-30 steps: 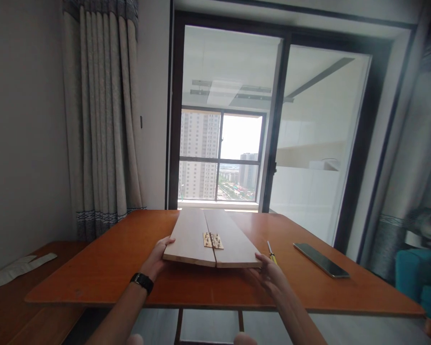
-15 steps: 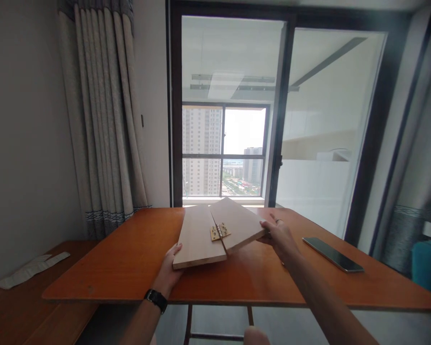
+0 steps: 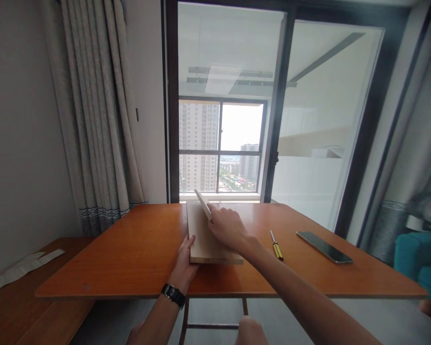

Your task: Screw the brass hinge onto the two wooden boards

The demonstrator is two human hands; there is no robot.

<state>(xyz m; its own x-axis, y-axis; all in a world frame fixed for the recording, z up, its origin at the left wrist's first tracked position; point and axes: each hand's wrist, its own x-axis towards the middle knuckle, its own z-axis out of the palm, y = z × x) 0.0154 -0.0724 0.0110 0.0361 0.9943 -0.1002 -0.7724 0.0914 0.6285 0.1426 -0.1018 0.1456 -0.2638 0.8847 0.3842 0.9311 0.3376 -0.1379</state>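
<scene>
1. Head view, middle of the frame: from where I stand, two pale wooden boards are at the near-centre of the orange-brown table (image 3: 136,254). The lower board (image 3: 204,244) lies roughly level, its plain light face up and its near edge showing the thickness. I can't tell whether it touches the tabletop. The raised board (image 3: 202,203) tilts up over its far part, seen nearly edge-on.
2. Just below centre, the left hand (image 3: 186,258) holds the lower board's left edge near the front corner, thumb on top and the fingers running underneath, mostly hidden. A black wristwatch (image 3: 174,294) sits on that wrist.
3. At centre, the right hand (image 3: 230,230) grips the raised board from the right, its fingers bent, with the index reaching highest along it. The thumb is out of sight, so I cannot tell how it presses.
4. Right of centre, a screwdriver (image 3: 277,248) with a yellow-and-black handle lies near the boards, tip pointing away. Further right rests a dark-screened smartphone (image 3: 324,247).
5. Lower left, a crumpled white cloth item (image 3: 28,268) lies on a wooden bench (image 3: 57,306). At the right edge stands a teal upholstered seat (image 3: 413,258).
</scene>
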